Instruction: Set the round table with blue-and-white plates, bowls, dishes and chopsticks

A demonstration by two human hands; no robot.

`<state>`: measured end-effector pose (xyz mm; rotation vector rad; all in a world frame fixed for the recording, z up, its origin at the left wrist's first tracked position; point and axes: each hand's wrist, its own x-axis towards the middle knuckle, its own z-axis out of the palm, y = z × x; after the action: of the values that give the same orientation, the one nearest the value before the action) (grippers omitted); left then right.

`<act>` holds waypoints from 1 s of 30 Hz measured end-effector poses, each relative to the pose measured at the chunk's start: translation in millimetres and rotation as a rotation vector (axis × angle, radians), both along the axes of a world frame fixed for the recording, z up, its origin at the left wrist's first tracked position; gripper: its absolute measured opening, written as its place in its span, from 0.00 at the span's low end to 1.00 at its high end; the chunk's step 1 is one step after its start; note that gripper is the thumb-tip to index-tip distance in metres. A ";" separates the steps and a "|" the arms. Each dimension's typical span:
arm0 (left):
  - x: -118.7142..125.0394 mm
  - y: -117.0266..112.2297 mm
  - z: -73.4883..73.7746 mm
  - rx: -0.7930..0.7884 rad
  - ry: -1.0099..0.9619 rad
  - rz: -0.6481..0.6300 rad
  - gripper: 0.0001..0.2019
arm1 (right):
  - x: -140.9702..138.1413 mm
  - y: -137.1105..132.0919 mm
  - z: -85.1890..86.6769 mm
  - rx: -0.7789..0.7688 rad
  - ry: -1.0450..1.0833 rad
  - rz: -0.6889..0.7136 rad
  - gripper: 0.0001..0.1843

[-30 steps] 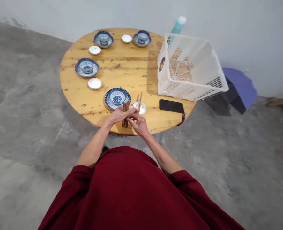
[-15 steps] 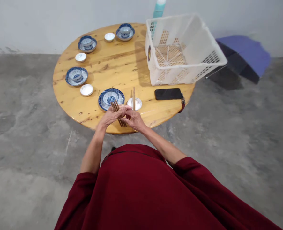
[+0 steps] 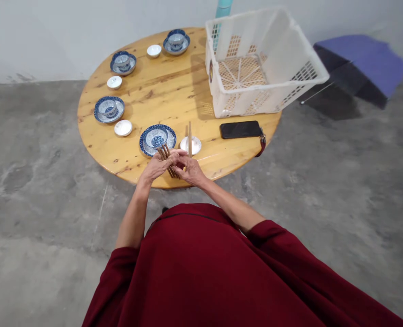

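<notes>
My left hand is closed around a bundle of several brown chopsticks, which slants over the table's near edge. Against it, my right hand is curled, its thumb and fingertips pinching at the bundle's lower part; the exact grip is partly hidden. A lighter pair of chopsticks reaches across a small white dish, its near part covered by my right hand. Just beyond my left hand, a clear-sided bowl sits on a blue-and-white plate.
The round wooden table carries more bowls on plates and small white dishes along its left and far side. A white plastic crate stands at right, behind a black phone. A purple umbrella lies beyond.
My view has shifted slightly, so the crate and umbrella appear a little differently placed. Both hands keep nearly the same pose at the chopsticks.
</notes>
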<state>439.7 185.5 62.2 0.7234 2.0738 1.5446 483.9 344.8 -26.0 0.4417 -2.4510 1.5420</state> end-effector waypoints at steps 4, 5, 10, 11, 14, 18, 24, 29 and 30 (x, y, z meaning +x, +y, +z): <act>3.3 3.8 1.1 0.015 -0.005 -0.002 0.32 | 0.1 3.5 -3.2 0.009 0.026 -0.021 0.06; 4.4 5.0 1.7 0.020 -0.007 -0.002 0.32 | 0.3 4.4 -3.8 0.021 0.037 -0.027 0.06; 8.9 7.6 2.5 0.047 -0.017 0.034 0.31 | 3.3 6.5 -2.7 0.007 0.043 -0.065 0.06; 9.3 7.4 1.7 0.062 -0.020 0.048 0.32 | 4.0 6.6 -2.0 -0.005 0.039 -0.076 0.06; 9.3 6.7 -1.4 0.115 -0.022 0.100 0.32 | 5.6 6.9 0.0 -0.029 0.019 -0.122 0.06; 9.2 7.7 -3.2 0.160 -0.043 0.148 0.32 | 5.9 7.1 0.6 -0.011 0.008 -0.171 0.06; 8.1 8.2 -2.8 0.146 0.008 0.146 0.31 | 4.5 8.4 -2.8 0.023 0.015 -0.166 0.06; 5.5 9.9 -5.9 0.107 0.027 0.101 0.31 | 3.8 14.4 -6.6 0.096 0.070 -0.144 0.08; 5.2 11.0 -6.9 0.110 0.023 0.093 0.31 | 4.3 15.8 -6.7 0.105 0.073 -0.146 0.09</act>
<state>444.8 196.4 55.3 0.6954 2.0781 1.7207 488.1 360.7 -32.7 0.3224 -2.4564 1.3217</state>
